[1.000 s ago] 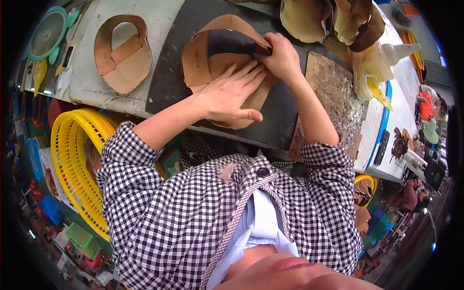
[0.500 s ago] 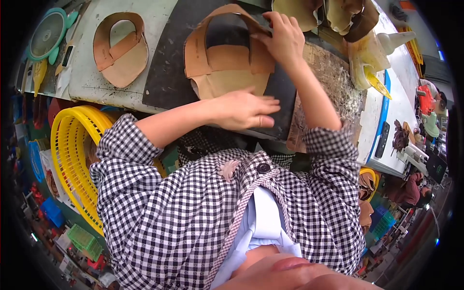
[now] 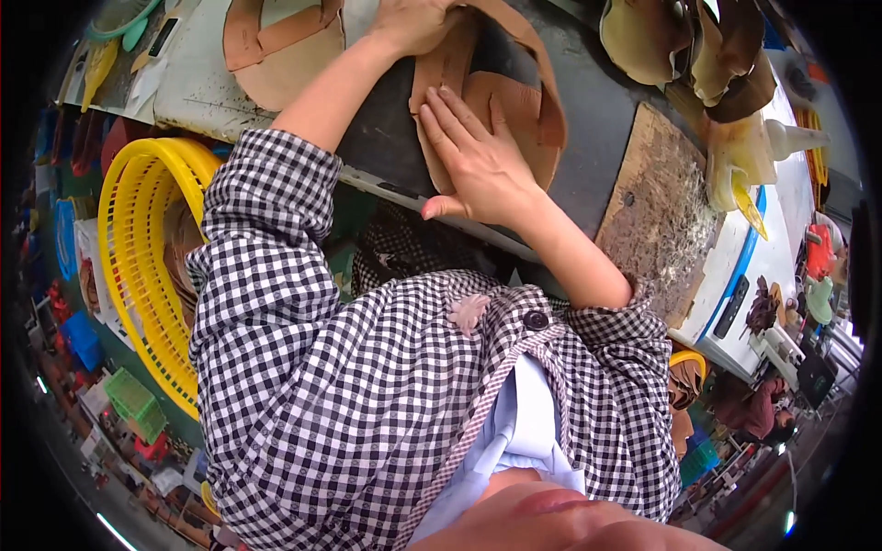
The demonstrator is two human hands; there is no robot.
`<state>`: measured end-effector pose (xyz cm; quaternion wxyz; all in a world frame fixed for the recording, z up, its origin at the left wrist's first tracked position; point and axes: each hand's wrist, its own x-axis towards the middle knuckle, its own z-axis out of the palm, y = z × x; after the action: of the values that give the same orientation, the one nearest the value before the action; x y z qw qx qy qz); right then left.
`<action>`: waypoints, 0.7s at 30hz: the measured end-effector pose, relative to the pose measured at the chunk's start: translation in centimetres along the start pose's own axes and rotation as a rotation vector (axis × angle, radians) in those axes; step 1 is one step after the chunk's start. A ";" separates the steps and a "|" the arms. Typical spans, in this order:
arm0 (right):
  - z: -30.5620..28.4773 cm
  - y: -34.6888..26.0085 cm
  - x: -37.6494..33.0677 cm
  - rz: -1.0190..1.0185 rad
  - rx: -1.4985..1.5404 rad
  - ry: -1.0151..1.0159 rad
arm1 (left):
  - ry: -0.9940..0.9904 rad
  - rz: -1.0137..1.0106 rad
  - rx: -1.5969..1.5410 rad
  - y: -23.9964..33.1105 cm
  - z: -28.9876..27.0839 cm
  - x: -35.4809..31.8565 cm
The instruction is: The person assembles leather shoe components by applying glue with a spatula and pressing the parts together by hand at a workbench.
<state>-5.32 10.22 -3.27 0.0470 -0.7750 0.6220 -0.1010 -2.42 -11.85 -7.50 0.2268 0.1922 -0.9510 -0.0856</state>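
Observation:
A tan leather shoe upper (image 3: 551,73), bent into a loop, lies on a black board (image 3: 597,110) in front of me. My left hand (image 3: 412,26) reaches its far left edge, with the fingers closed at the leather; the picture's upper edge cuts off part of that hand. My right hand (image 3: 482,165) lies flat on the near left part of the upper, fingers stretched out over the leather and thumb out to the side. To the left lies a second, similar shoe upper (image 3: 285,78), its strap crossed over, and neither hand touches it.
Brown moulded pieces (image 3: 648,41) sit at the far right, beside a cloudy plastic bottle (image 3: 740,156) with a yellow brush. Nearer is a stained, rough board (image 3: 666,197). A yellow basket (image 3: 152,266) stands left of me, below the table edge.
My left hand has gone from the near edge to the upper's far left. My right hand has come from its far right side down onto the near left part. The view has shifted left.

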 end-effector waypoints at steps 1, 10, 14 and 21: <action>-0.3 -0.2 -0.2 -0.038 0.061 -0.034 | 0.008 -0.009 0.005 -0.1 0.2 -0.6; -3.1 -1.2 -5.6 0.027 1.098 0.127 | 0.313 0.040 0.515 -8.5 -14.2 -5.1; -5.3 1.0 -3.2 -0.010 0.886 0.155 | 0.047 -0.475 0.493 -22.5 -9.6 -8.6; -4.2 1.4 -2.9 0.113 0.886 0.175 | 0.136 0.358 -0.187 4.5 -3.9 10.1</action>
<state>-8.10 12.92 0.24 0.3268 -0.6336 0.5619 -0.4195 -10.43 -12.17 1.06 0.3187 0.0037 -0.9404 -0.1186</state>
